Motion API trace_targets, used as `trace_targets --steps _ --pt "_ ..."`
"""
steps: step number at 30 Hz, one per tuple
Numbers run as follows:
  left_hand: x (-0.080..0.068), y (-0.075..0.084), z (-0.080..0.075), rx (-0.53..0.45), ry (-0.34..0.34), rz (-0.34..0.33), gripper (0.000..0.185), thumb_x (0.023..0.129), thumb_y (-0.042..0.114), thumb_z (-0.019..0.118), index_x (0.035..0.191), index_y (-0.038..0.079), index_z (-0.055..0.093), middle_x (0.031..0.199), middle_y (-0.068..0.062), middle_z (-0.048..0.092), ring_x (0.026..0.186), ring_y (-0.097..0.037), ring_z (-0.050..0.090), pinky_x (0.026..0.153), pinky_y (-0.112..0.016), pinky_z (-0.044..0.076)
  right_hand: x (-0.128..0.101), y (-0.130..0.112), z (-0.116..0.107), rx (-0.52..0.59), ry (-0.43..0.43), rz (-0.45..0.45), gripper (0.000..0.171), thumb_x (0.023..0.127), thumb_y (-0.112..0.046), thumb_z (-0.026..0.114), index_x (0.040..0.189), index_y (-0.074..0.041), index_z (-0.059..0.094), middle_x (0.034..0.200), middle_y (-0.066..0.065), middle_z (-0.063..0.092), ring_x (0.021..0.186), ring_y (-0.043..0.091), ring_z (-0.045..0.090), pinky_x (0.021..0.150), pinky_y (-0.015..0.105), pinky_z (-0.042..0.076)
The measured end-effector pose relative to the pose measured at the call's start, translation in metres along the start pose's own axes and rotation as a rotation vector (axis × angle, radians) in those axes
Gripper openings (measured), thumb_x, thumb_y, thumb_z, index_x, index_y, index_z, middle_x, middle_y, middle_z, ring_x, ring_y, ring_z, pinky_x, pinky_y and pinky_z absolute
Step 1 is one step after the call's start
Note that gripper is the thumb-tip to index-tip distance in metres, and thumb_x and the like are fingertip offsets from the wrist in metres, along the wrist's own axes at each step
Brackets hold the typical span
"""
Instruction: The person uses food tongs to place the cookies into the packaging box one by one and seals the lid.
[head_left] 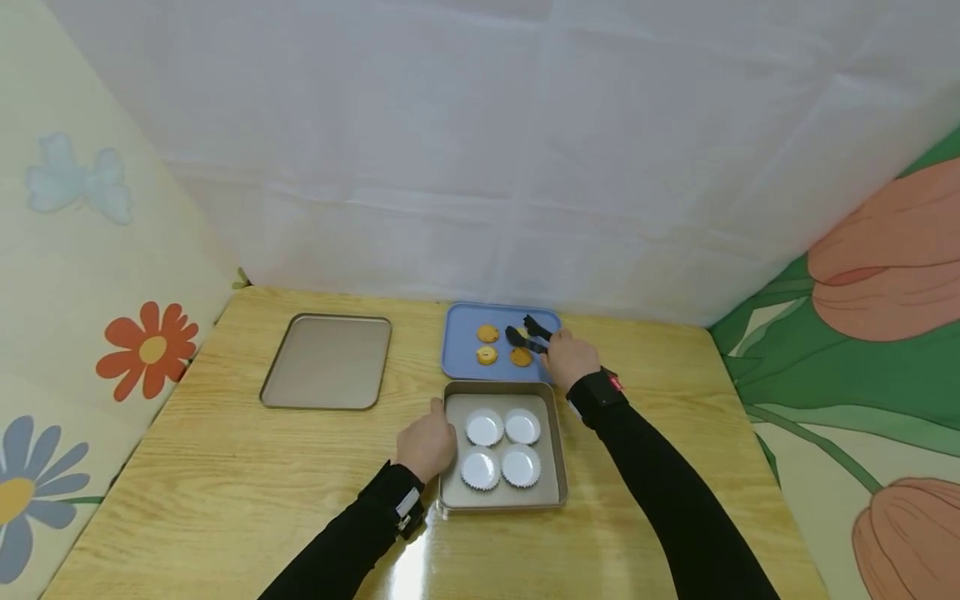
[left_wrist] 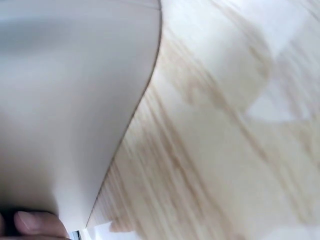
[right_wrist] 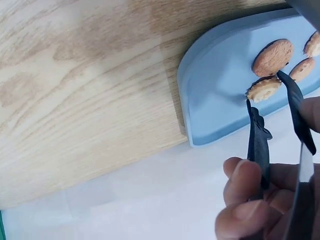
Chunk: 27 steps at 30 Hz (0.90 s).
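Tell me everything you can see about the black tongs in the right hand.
The tongs are black, look like plastic, and have two thin flat arms with wavy edges. The right hand holds them over the blue tray at the far side of the table. Their tips stand slightly apart, one on each side of a round cookie, the one nearest the tray's corner. Whether the tips already press the cookie I cannot tell.
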<state>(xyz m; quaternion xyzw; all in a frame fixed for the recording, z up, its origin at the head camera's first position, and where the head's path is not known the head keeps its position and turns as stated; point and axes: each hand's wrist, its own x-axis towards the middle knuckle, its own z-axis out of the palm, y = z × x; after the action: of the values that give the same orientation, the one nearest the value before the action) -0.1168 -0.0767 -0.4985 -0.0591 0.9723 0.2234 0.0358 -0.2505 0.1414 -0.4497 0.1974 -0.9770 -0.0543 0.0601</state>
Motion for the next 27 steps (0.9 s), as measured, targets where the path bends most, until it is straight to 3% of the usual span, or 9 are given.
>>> trace_targets --steps 8,16,22,27 --pt "0.0 0.001 0.0 -0.005 -0.009 -0.02 0.044 0.088 0.017 0.044 0.125 -0.006 0.039 0.075 -0.019 0.061 0.064 -0.034 0.06 0.054 -0.046 0.045 0.004 0.0 -0.003 -0.006 -0.068 0.034 0.045 0.089 -0.033 0.057 0.111 0.007 0.058 0.097 0.018 0.058 0.057 0.027 0.058 0.051 0.04 0.047" --pt "0.001 0.0 -0.001 -0.009 -0.008 -0.029 0.041 0.088 0.017 0.044 0.123 -0.005 0.04 0.074 -0.019 0.061 0.063 -0.034 0.059 0.054 -0.046 0.044 0.014 0.0 0.0 0.086 -0.066 0.05 0.031 0.084 -0.026 0.064 0.088 0.004 0.062 0.078 0.015 0.057 0.06 0.028 0.059 0.051 0.042 0.047" --pt "0.001 0.0 0.0 -0.012 -0.026 -0.03 0.043 0.089 0.018 0.043 0.125 -0.005 0.039 0.073 -0.018 0.061 0.061 -0.033 0.059 0.053 -0.045 0.044 0.015 0.001 -0.003 0.133 -0.123 0.065 0.029 0.085 -0.024 0.063 0.089 0.004 0.062 0.079 0.015 0.057 0.062 0.029 0.059 0.054 0.042 0.048" --pt "0.0 0.0 -0.001 -0.019 -0.039 -0.032 0.045 0.089 0.019 0.044 0.127 -0.005 0.037 0.076 -0.019 0.062 0.063 -0.033 0.059 0.054 -0.046 0.044 0.009 0.005 -0.009 0.135 -0.105 0.038 0.029 0.088 -0.025 0.06 0.089 0.003 0.061 0.079 0.014 0.057 0.062 0.027 0.059 0.054 0.04 0.048"
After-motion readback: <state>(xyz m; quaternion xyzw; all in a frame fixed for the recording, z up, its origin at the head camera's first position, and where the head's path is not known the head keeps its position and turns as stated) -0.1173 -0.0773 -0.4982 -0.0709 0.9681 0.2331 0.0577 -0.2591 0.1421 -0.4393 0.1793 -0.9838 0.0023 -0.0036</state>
